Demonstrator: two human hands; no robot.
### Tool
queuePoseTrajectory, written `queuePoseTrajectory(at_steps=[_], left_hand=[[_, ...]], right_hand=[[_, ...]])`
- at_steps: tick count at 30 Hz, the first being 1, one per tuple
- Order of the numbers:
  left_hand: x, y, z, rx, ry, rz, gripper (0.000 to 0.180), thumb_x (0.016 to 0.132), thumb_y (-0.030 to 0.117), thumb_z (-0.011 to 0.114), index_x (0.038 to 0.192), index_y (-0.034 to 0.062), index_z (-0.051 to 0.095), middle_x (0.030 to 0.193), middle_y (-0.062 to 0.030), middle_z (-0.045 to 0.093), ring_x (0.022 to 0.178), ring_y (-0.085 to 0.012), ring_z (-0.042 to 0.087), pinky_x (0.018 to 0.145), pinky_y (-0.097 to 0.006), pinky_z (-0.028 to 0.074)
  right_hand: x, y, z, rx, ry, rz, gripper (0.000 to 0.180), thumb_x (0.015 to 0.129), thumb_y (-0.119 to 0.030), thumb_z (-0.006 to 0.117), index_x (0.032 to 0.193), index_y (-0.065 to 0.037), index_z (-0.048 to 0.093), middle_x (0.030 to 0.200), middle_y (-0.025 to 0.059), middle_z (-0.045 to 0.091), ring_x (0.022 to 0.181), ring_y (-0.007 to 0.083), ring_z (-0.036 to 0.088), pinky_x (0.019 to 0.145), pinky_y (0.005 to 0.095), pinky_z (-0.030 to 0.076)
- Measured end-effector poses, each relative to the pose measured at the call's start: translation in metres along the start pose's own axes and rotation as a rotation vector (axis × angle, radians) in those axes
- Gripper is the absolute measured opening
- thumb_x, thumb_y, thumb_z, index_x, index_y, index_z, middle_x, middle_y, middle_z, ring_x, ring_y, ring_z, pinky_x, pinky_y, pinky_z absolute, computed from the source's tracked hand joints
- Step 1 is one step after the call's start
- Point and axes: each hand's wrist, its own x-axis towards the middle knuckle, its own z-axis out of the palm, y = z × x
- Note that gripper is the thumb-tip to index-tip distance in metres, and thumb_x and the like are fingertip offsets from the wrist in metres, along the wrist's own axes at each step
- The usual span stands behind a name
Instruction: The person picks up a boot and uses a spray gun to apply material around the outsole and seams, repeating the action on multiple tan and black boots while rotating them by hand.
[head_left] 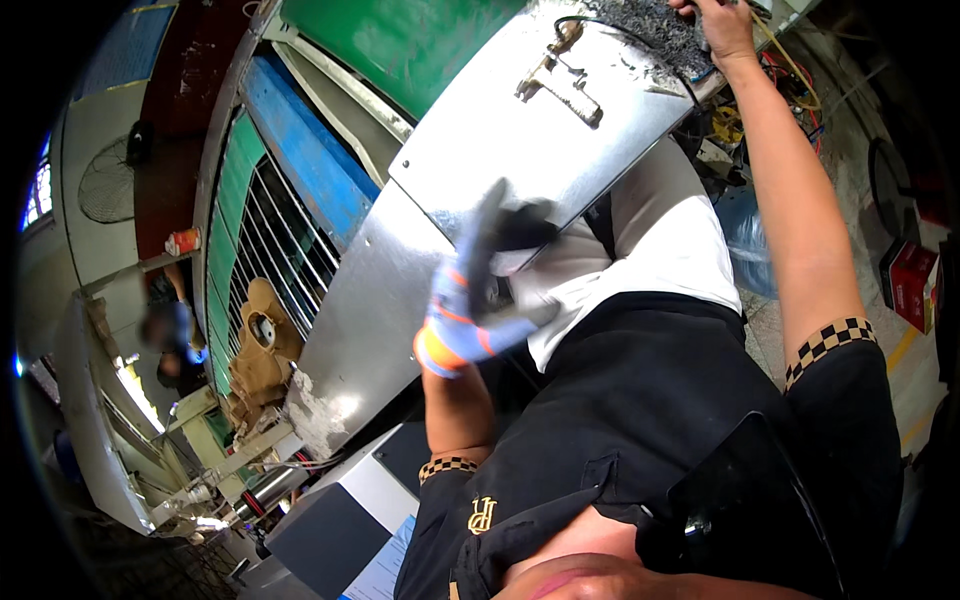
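Nearest the lens: black polo shirt [640,420] with checked sleeve cuffs, worn by the person, whose chin fills the lower edge; the view is tilted steeply.
Left hand: left hand [478,290] in a blue-grey work glove with orange bands and dark fingertips, raised mid-frame in front of the sheet's lower edge. Motion blur hides the fingers, so whether it grips the edge or merely rests against it cannot be told.
Right hand: right hand [722,28], bare, arm stretched full length to the far top of the frame, fingers curled down onto the dark gritty patch [655,25] at the sheet's upper end; what it clasps there is cut off by the frame.
Work piece: bright steel sheet panel [520,140], broad and reflective, running from the upper right down to the lower left, with a small metal latch fitting [560,75] fixed near its top and a thin black cable [640,45] looping past it.
Doing it well, as a judgement: keep the gloved hand on the bare cut edge, and steady the panel at both ends so it does not swing.
Edges: the sheet's long thin edges are exposed on both sides; the lower corner looks scuffed and rough.
Open room: tight. Blue and green framed grilles [280,210] stand just behind the sheet, a grey cabinet [340,510] sits below, coloured wires [790,70] crowd the right, and another person [170,340] works well apart at left.
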Motion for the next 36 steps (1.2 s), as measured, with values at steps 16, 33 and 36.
queuePoseTrajectory(at_steps=[16,33,36], left_hand=[[-0.275,-0.088,-0.425,1.506,1.263,-0.797,0.102,0.074,0.069,0.068,0.143,-0.0028,0.042,0.146,-0.0231,0.043,0.136,-0.0355,0.039,0.113,-0.041,0.032],[-0.331,-0.185,-0.509,1.611,1.12,-0.993,0.045,0.088,0.041,0.056,0.111,0.0043,0.07,0.112,-0.0187,0.069,0.102,-0.0352,0.066,0.088,-0.043,0.051],[-0.42,-0.071,-0.505,1.407,1.375,-0.598,0.038,0.09,0.032,0.054,0.108,0.0029,0.07,0.107,-0.0168,0.071,0.095,-0.0306,0.067,0.088,-0.041,0.052]], right_hand=[[0.032,0.04,-0.062,-0.263,-0.061,-0.049,0.027,0.096,-0.009,0.055,0.118,0.004,0.063,0.103,0.0149,0.07,0.091,0.0235,0.069,0.078,0.0288,0.053],[-0.007,-0.001,0.018,-0.234,0.099,-0.11,0.017,0.085,-0.014,0.063,0.083,0.001,0.071,0.074,0.01,0.069,0.061,0.015,0.062,0.057,0.025,0.048],[-0.001,0.018,0.01,-0.31,0.021,-0.077,0.018,0.084,-0.017,0.064,0.083,-0.001,0.071,0.073,0.0075,0.069,0.062,0.0131,0.062,0.058,0.0238,0.047]])
